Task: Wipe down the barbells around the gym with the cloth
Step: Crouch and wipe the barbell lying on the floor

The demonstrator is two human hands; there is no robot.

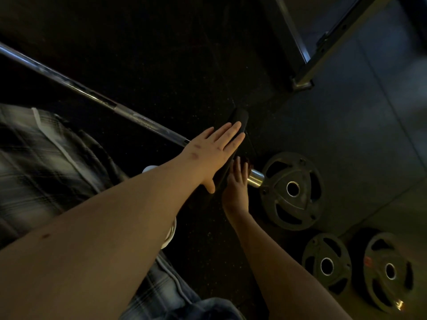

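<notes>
Dark floor [161,54], barbell plate [240,117] between left hand [212,151], right hand [237,184]

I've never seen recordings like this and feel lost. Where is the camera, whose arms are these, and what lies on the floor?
There is no machine here: a person wears one camera on the head, looking down at their own bare arms. The left hand lies flat, fingers straight, against a black weight plate, seen edge-on, loaded on a barbell. The right hand touches the plate's other side, beside the bar's shiny end. Neither hand grips anything, and no cloth is visible. Three loose plates lie on the dark floor nearby.
</notes>
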